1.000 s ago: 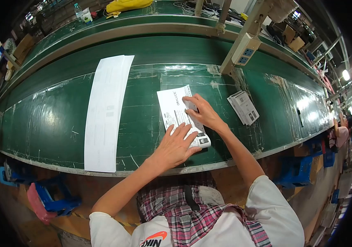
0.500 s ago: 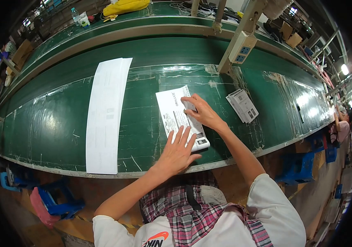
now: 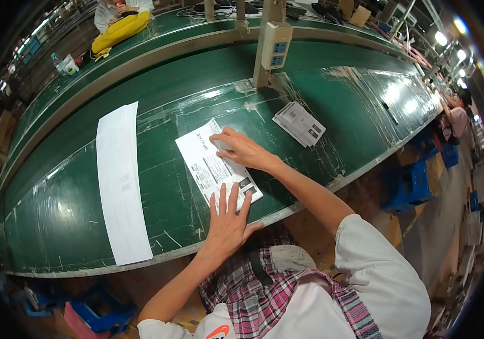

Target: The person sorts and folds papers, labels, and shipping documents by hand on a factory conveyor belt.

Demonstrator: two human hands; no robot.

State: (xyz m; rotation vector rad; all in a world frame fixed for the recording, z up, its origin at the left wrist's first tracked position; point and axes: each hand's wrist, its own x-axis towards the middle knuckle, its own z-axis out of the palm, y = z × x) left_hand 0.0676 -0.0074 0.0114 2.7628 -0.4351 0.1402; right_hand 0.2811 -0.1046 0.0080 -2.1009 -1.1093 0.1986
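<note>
A folded white leaflet printed "ORALUCE" lies on the green work surface in front of me. My left hand rests on its near end, fingers spread and palm down. Over the leaflet's right edge is my right hand, its thumb and forefinger apart and touching the paper. A stack of long white sheets lies to the left. Several folded leaflets sit in a small pile to the right.
A post with a socket box stands behind the leaflet pile. Beyond the rail are a yellow bundle, a bottle and a seated person. Blue stools stand below the near edge. Another person sits at far right.
My view has turned, so the bench appears shifted left, and a person behind the yellow bundle has come into sight. The leaflet's near end, curved before, now looks flatter under my left hand.
</note>
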